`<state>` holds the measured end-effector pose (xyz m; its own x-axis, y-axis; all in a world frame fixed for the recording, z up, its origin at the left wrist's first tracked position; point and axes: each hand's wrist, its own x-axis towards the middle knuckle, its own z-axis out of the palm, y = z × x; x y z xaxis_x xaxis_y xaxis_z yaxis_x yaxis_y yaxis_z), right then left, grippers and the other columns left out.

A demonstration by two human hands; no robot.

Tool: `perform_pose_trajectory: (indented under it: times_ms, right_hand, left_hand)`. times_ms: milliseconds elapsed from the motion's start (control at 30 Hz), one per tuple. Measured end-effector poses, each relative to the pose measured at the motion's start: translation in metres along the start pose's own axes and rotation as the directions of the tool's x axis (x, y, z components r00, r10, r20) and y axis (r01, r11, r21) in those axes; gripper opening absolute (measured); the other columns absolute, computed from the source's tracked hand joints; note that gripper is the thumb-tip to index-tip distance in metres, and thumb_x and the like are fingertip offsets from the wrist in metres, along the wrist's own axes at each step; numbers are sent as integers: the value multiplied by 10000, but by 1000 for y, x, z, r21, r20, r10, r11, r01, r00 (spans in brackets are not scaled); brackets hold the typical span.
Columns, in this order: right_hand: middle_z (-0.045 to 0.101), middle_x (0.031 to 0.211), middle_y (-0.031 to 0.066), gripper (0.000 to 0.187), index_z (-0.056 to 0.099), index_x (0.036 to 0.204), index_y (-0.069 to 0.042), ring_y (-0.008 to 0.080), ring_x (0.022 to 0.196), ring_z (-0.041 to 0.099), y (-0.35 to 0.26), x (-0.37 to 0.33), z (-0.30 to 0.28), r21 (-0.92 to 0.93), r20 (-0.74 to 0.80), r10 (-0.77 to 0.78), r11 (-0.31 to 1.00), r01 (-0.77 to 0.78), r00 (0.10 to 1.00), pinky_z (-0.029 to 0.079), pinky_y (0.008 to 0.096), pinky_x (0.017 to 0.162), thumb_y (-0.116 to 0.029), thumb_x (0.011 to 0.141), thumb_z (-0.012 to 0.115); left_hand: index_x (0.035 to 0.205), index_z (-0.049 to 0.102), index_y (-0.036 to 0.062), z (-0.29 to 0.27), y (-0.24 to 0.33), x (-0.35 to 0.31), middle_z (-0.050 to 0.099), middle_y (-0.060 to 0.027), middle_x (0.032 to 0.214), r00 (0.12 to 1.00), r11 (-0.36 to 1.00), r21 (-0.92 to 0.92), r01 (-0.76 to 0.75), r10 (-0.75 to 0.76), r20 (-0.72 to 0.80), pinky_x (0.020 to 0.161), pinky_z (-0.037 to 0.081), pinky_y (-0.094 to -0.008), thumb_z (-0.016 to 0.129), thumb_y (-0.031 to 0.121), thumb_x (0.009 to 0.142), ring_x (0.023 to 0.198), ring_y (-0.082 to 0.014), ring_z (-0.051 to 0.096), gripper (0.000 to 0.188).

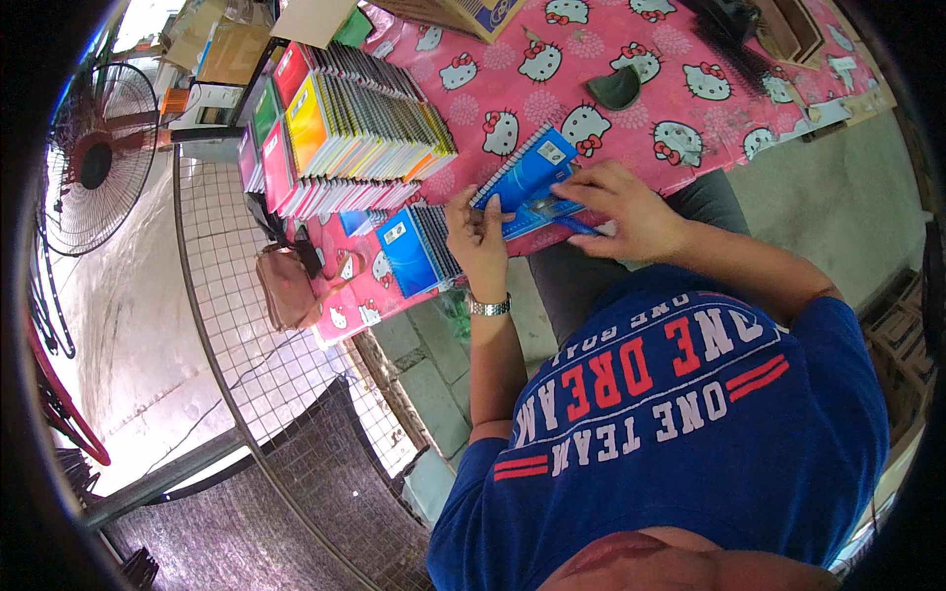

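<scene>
A blue spiral notebook lies tilted at the table's near edge, its wire coil along the upper left side. My left hand is closed on its lower left corner, thumb on the cover. Over its right side, my right hand has bent fingers and fingertips at the lower edge. A slim blue object sticks out from under that hand's fingers; its kind cannot be made out. Left of my left hand rests a stack of blue spiral notebooks.
Tall stacks of colourful spiral notebooks stand at the left on the pink patterned tablecloth. A dark green curved piece lies farther back, near a cardboard box. A brown bag hangs at the left edge, beside wire mesh and a fan.
</scene>
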<state>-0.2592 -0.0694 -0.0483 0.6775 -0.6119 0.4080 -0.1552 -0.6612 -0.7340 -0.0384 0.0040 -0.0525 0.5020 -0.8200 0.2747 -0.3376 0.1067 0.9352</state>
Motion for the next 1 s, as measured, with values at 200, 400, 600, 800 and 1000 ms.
perform_pose_trajectory:
  times_ms: [200, 400, 600, 800, 1000]
  right_hand:
    - [559, 1163, 143, 594, 557, 1277, -64, 341, 1073, 529, -28, 34, 20, -133, -6, -103, 986, 101, 995, 436, 433, 944, -293, 762, 742]
    - [566, 1134, 118, 554, 590, 1230, -45, 311, 1049, 541, -33, 38, 25, -274, 39, -122, 953, 128, 992, 457, 434, 904, -282, 750, 732]
    - [613, 1006, 107, 429, 635, 1200, -33, 244, 931, 589, -34, 43, 26, -10, 186, 107, 994, -107, 977, 499, 372, 792, -259, 840, 689]
    - [636, 1034, 75, 433, 596, 1262, -34, 182, 941, 598, -20, 33, 27, 537, 392, 215, 736, -413, 894, 490, 346, 829, -227, 884, 681]
    - [586, 1127, 163, 584, 592, 1253, -65, 341, 1083, 562, 47, -7, -30, -270, 168, 297, 931, -246, 940, 454, 420, 945, -205, 708, 749]
  left_hand:
    - [1100, 579, -4, -12, -17, -3, 623, -32, 857, 1000, 992, 127, 14, -16, 15, 636, 458, -201, 612, 28, 928, 713, -62, 569, 178]
    - [1043, 624, -19, -6, -19, -3, 645, -20, 797, 999, 998, 49, -26, 28, -40, 611, 450, -217, 558, -65, 884, 673, -61, 559, 178]
    - [1013, 638, -20, -9, -18, -8, 641, -26, 856, 995, 982, 188, -34, 52, -91, 677, 465, -204, 581, -79, 892, 750, -66, 578, 145]
    - [1039, 628, -21, -21, -9, -8, 663, -65, 942, 996, 994, 106, -38, 46, -74, 718, 506, -247, 586, -57, 889, 793, -119, 621, 159]
    - [977, 656, 26, -113, 61, 34, 662, -110, 915, 950, 895, 375, -243, 297, -93, 800, 462, -353, 504, 105, 871, 842, -211, 603, 202]
